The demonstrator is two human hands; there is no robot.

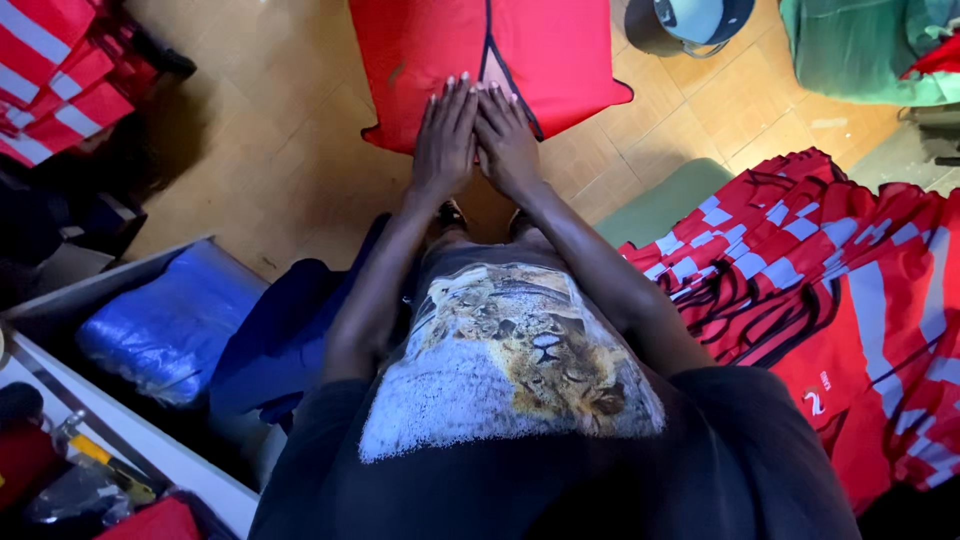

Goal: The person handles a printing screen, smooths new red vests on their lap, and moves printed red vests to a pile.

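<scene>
Pressing flat, fingers extended and grasping nothing, the left hand [445, 140] and right hand [507, 142] lie side by side on the near edge of a red cloth [480, 55] on the wooden floor [270, 150]; it stretches towards twelve o'clock, dark seam lengthwise; striped red vests [830, 290] pile at three o'clock.

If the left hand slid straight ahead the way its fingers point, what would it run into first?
Mostly more of the red fabric piece that the left hand lies on; it runs to the picture's top edge, with nothing else visible in that line.
</scene>
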